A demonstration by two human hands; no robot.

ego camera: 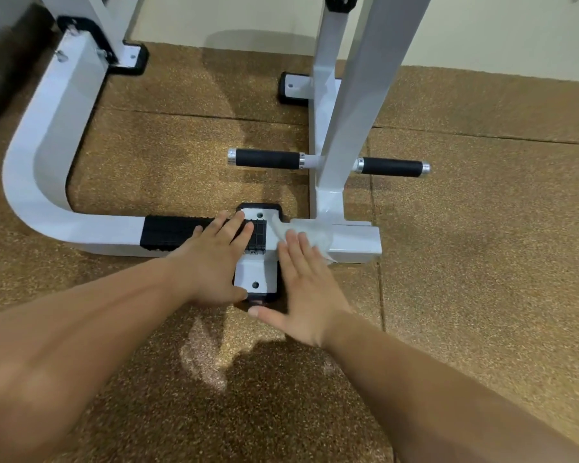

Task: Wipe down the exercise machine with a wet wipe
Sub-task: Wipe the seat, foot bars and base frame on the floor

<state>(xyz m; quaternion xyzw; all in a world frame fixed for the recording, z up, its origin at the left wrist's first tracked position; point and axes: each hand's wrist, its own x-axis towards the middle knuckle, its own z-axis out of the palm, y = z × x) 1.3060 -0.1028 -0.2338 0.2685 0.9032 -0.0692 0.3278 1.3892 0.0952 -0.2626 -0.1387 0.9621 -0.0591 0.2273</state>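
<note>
At the far left of the frame, the exercise machine [81,78] is showing its white curved base tube [30,175], which is sweeping down from the upper left and turning toward the centre. There a black ribbed tread [171,232] is covering its top.

At centre frame, the left hand [214,265] is lying flat across the right end of the tread. Its fingers [238,225] are stretching out straight and slightly spread, gripping nothing. They are probably bracing the person's weight while reaching low.

Between the two hands, a white foot plate [256,279] with bolt holes is resting on the speckled floor [482,262], crossing under the tube.

Just right of centre, the wet wipe [311,233] is lying spread on the tube's top face, near the foot of the upright post [328,145]. The right hand [306,295] is pressing it down. Its fingers [293,248] are lying straight and close together, their tips resting on the wipe rather than curling round it. This flat hold is likely keeping the most cloth against the painted metal.

Above the hands, two black foam handles [266,158] are projecting sideways from the post.
</note>
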